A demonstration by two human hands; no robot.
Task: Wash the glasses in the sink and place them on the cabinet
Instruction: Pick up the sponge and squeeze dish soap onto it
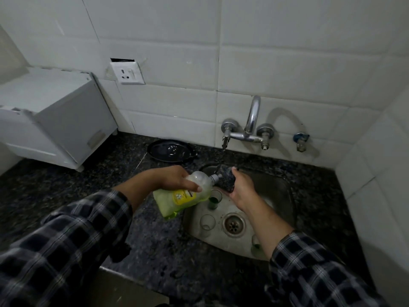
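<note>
My left hand grips a green and yellow soap pouch, tilted with its spout against a dark scrub pad. My right hand holds that pad over the steel sink. Three small glasses stand in the basin: one with green liquid just under the pouch, a clear one left of the drain, and one partly hidden behind my right forearm.
A chrome wall tap juts out above the sink. A black plate lies on the dark granite counter behind it. A white appliance stands at the left. A power socket is on the tiled wall.
</note>
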